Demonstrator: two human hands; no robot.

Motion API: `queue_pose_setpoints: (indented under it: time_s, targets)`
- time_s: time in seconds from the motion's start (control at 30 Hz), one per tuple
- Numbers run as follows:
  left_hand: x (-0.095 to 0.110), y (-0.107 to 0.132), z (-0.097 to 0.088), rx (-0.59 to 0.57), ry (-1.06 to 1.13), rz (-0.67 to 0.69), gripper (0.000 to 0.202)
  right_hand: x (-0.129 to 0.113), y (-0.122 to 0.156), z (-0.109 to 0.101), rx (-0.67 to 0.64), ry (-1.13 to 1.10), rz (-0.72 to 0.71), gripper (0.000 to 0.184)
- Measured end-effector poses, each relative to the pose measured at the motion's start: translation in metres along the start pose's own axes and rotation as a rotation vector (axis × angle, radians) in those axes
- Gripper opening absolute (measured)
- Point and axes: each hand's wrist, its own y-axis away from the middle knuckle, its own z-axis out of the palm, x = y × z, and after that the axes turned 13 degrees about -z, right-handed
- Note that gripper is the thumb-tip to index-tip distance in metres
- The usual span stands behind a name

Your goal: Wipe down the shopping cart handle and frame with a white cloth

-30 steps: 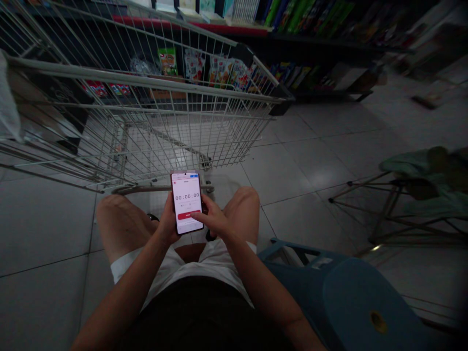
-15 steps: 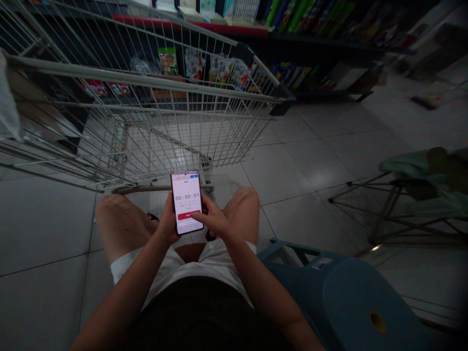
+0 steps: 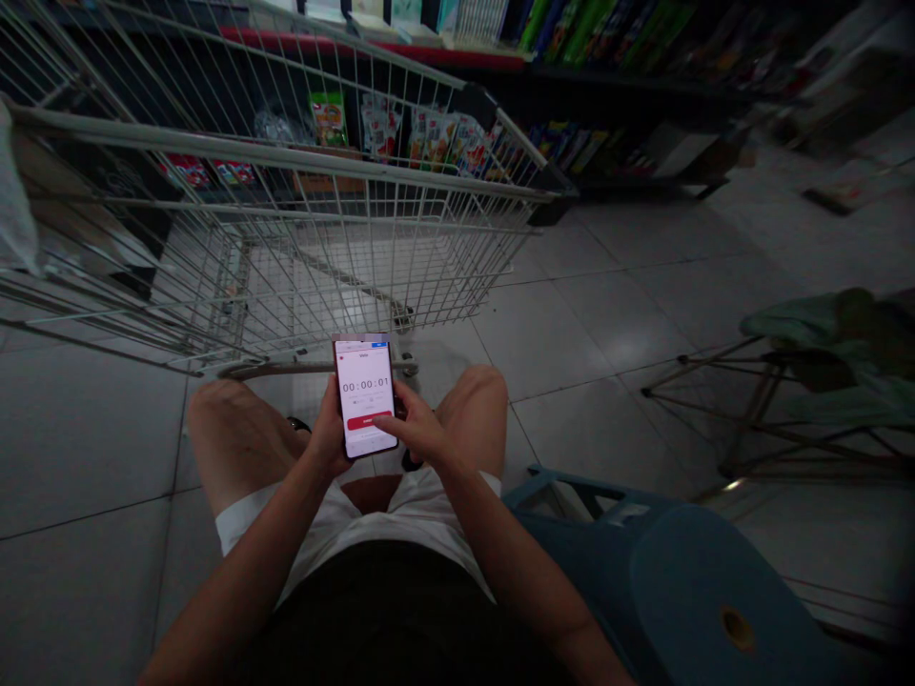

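I sit with a lit smartphone [image 3: 365,393] held upright above my knees. Its screen shows a timer reading 00:00:01 and a red button. My left hand [image 3: 327,436] wraps the phone's left edge from below. My right hand [image 3: 416,426] grips the right edge, with a fingertip resting near the red button. Both bare forearms run up from the bottom of the view.
An empty wire shopping cart [image 3: 300,229] stands right in front of my knees. Dark store shelves [image 3: 572,57] with packaged goods line the back. A blue plastic stool [image 3: 686,591] sits at my right, and a folding rack with green cloth [image 3: 829,372] stands further right.
The timer on the phone went from 00:00:00 to 00:00:01. Both hands and the phone have stayed in place.
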Motion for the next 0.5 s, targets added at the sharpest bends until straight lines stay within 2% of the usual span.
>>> queue_pose_setpoints:
  time_s: [0.5]
  targets:
    - [-0.0021,-0.0023,-0.0047,-0.062,-0.004,0.020,0.065,-0.0019,0.0013,-0.0001,0.000,0.000,0.015,0.056]
